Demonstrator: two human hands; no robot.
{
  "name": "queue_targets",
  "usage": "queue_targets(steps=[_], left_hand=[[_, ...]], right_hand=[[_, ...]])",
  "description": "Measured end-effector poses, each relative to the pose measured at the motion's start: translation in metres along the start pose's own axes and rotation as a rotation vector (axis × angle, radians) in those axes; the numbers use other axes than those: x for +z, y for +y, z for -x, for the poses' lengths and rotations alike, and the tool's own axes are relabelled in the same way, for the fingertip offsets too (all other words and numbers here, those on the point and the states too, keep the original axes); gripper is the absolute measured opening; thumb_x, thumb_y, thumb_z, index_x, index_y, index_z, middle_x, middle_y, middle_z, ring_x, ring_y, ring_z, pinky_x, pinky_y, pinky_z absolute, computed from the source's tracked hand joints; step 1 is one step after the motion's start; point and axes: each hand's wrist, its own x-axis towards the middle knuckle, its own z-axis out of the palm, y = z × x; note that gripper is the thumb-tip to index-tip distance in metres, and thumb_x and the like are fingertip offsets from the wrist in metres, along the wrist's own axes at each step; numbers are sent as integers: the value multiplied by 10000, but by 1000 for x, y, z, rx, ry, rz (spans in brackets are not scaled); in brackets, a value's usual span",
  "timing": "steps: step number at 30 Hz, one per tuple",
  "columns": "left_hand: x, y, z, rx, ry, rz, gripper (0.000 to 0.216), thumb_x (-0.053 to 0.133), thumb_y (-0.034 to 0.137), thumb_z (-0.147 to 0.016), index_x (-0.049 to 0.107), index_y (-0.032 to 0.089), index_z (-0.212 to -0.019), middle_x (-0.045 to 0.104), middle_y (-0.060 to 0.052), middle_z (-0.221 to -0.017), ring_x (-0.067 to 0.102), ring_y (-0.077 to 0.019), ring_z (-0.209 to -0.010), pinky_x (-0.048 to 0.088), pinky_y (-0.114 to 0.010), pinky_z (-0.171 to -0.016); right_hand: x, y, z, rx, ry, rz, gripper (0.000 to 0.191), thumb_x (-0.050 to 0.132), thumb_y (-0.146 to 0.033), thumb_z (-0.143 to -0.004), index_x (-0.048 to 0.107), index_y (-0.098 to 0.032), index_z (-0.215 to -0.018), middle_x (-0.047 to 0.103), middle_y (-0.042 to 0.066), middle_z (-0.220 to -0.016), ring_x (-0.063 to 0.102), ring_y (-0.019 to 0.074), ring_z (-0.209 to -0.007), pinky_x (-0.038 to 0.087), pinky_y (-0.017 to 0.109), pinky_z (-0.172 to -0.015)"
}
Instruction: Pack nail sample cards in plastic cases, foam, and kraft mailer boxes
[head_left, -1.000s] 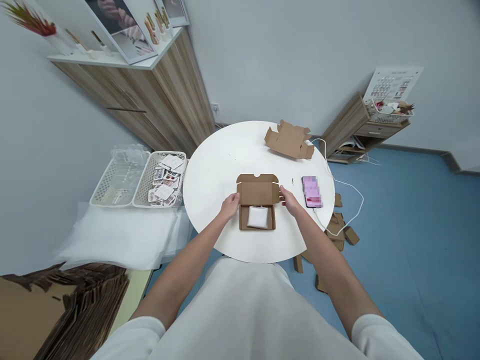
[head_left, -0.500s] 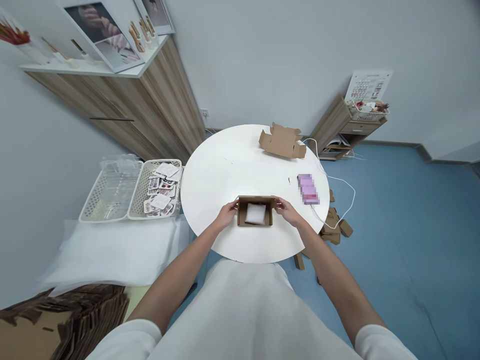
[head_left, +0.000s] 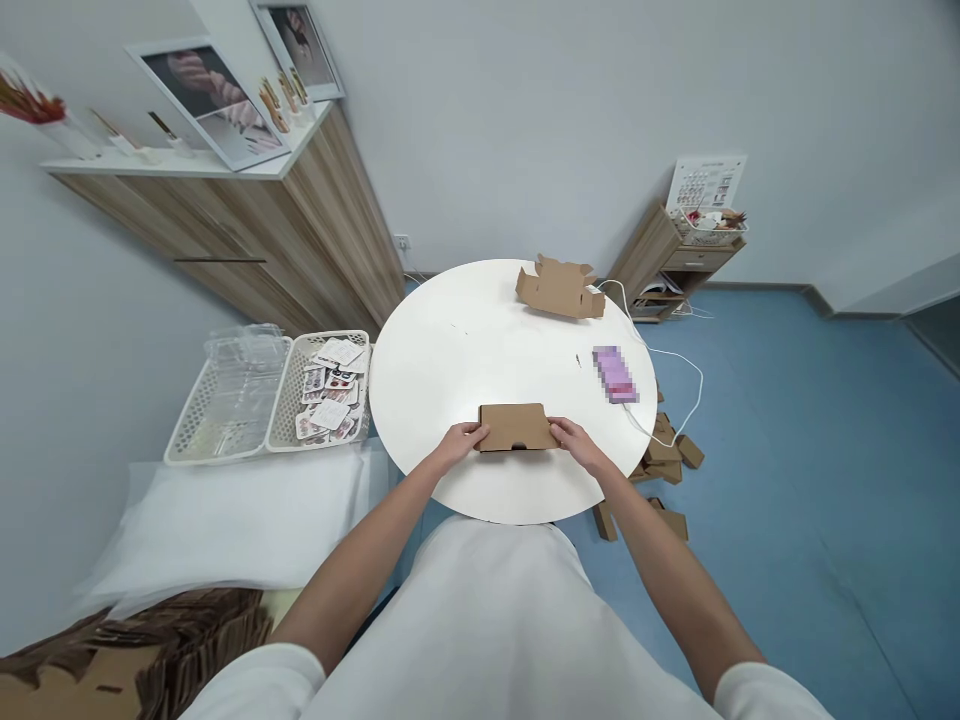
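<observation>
A small brown cardboard box (head_left: 516, 426) lies near the front of the round white table (head_left: 435, 350), its lid folded down over the top. My left hand (head_left: 460, 442) grips the box's left end, thumb on the lid. At the right end, my right hand (head_left: 574, 440) holds the box's corner between thumb and fingers. Whatever is inside the box is hidden by the lid. Toward the back of the table lies an unfolded cardboard box blank (head_left: 561, 288).
A phone (head_left: 615, 374) with a white cable lies at the table's right. White baskets (head_left: 279, 440) with cards and clear plastic packs stand left, above white sheets (head_left: 240, 520) and stacked cardboard (head_left: 187, 640). Boxes (head_left: 664, 450) lie on the floor at right.
The box was open with a white packet visible inside; its lid is now down over it. Both hands have shifted from the box's sides onto its front corners. The view has tilted slightly.
</observation>
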Motion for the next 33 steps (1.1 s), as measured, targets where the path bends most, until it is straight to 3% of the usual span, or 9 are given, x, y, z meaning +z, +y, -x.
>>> queue_targets(steps=[5, 8, 14, 20, 25, 29, 33], left_hand=[[15, -14, 0, -20, 139, -216, 550, 559, 444, -689, 462, 167, -1154, 601, -67, -947, 577, -156, -791, 428, -240, -672], [20, -22, 0, -51, 200, -331, 582, 561, 410, -696, 389, 177, -1201, 594, -55, -942, 572, -158, -830, 415, -244, -684], [23, -30, 4, 9, 223, -455, 379, 509, 374, -741, 487, 224, -1088, 614, -35, -915, 554, -191, -888, 384, -301, -741], [27, -36, 12, 187, 227, -482, 275, 428, 339, -787, 558, 187, -974, 573, -58, -846, 537, -192, -833, 402, -300, -720], [22, -29, 30, 217, 155, -368, 420, 506, 462, -724, 533, 174, -1029, 525, -73, -882, 521, -204, -859, 426, -298, -727], [9, -17, 38, 304, 103, -345, 740, 694, 427, -552, 415, 193, -1197, 517, -80, -981, 506, -222, -916, 430, -301, -746], [0, -3, 26, 361, 163, -449, 449, 586, 260, -688, 494, 191, -1121, 554, -62, -893, 531, -200, -828, 414, -308, -740]], right_hand=[[32, 33, -5, -41, 333, 154, 405, 550, -357, -663, 528, -197, -1035, 559, 74, -1052, 547, 178, -872, 453, 338, -763], [45, 45, -4, -51, 433, 166, 406, 539, -324, -652, 503, -192, -1034, 567, 69, -1016, 549, 177, -880, 445, 335, -782], [60, 52, 6, -55, 469, 199, 392, 514, -294, -667, 476, -198, -1046, 564, 65, -1028, 527, 187, -964, 417, 333, -843], [69, 61, 23, -132, 380, 322, 678, 586, -264, -618, 328, -204, -1242, 458, 77, -1174, 439, 219, -1090, 360, 370, -934], [70, 56, 40, -153, 328, 341, 726, 582, -330, -656, 277, -195, -1301, 451, 101, -1154, 449, 232, -1079, 396, 377, -901], [63, 36, 48, -139, 312, 222, 659, 557, -422, -691, 324, -217, -1272, 498, 92, -1135, 493, 217, -1036, 446, 357, -822], [55, 11, 41, -87, 371, 197, 449, 504, -474, -721, 494, -239, -1104, 588, 65, -1028, 553, 215, -932, 439, 359, -793]])
